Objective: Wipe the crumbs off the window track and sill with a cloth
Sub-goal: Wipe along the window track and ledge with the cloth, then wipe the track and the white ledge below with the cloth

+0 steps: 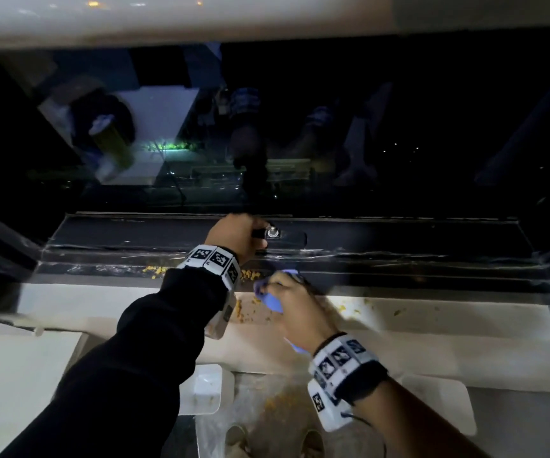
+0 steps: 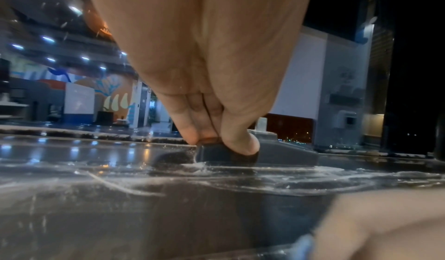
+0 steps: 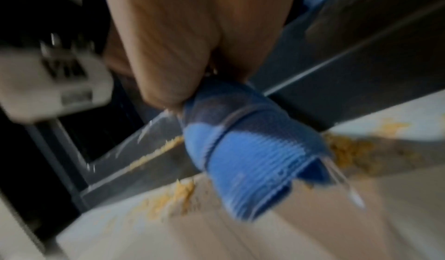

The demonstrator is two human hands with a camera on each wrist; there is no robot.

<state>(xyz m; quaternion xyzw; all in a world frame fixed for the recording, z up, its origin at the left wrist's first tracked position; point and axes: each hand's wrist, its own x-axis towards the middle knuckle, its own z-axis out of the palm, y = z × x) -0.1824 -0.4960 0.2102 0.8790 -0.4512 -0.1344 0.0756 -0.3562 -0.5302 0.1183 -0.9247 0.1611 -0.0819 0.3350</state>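
The left hand point(image 1: 234, 234) is seen reaching forward over the sill to the dark window frame point(image 1: 134, 231), where its fingers point(image 2: 190, 119) and thumb are closed on the end of a dark handle point(image 2: 216, 152) fixed to the frame; in the head view a small metal fitting point(image 1: 272, 232) is seen just right of the knuckles. The right hand point(image 1: 295, 300) is held lower and nearer, its fingers curled round a bunched blue cloth point(image 3: 243, 155), which is pressed down where the dark window track point(image 1: 399, 269) meets the pale sill point(image 1: 449, 320). The right wrist view is blurred, but the ribbed weave of the cloth can be made out, with part of it lying on the sill and part against the edge of the track. Yellow crumbs point(image 1: 154, 269) are scattered in the track to the left of the left wrist, and more are seen between the two hands, just beside the cloth. Further crumbs lie on the sill under the left wrist and to the right of the right hand, near the track. More yellow bits are visible on the floor point(image 1: 277, 404) below the sill, between two white blocks point(image 1: 206, 388). A black sleeve point(image 1: 118, 375) covers the left arm, and checkered marker bands point(image 1: 215, 259) are worn on both wrists. Scratches and whitish streaks are seen across the frame in the left wrist view. In the dark glass point(image 1: 399, 127) above the frame, dim reflections are shown.
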